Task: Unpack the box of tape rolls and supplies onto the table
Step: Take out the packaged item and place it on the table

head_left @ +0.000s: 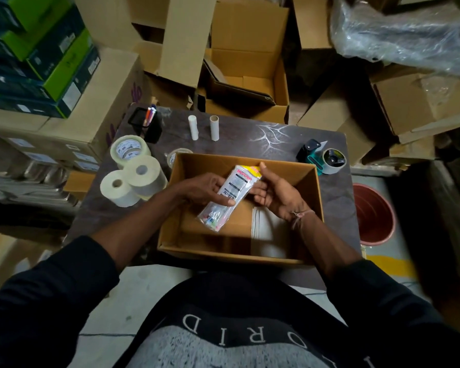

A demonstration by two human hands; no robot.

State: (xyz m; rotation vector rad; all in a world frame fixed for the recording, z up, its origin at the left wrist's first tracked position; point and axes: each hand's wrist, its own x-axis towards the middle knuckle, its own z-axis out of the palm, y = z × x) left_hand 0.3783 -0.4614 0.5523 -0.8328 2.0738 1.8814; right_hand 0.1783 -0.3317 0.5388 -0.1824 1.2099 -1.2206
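Observation:
An open cardboard box point(311, 208) stands on the dark table point(239, 140) in front of me. Over its inside, both hands hold a clear plastic packet of small coloured items point(230, 197) with a printed label. My left hand point(205, 189) grips the packet's left side, fingers curled over it. My right hand point(275, 193) pinches its upper right end by the yellow header. A white flat sheet point(268, 232) lies in the box's right half. Two paper rolls point(132, 183) and a clear tape roll point(129, 150) sit on the table to the left.
A black pen holder point(148, 123), two upright cardboard tubes point(203, 127) and a tape dispenser point(323, 158) stand on the table. Another tape roll point(174, 155) peeks from behind the box. A red bucket point(375, 213) is on the floor at right; stacked cartons surround the table.

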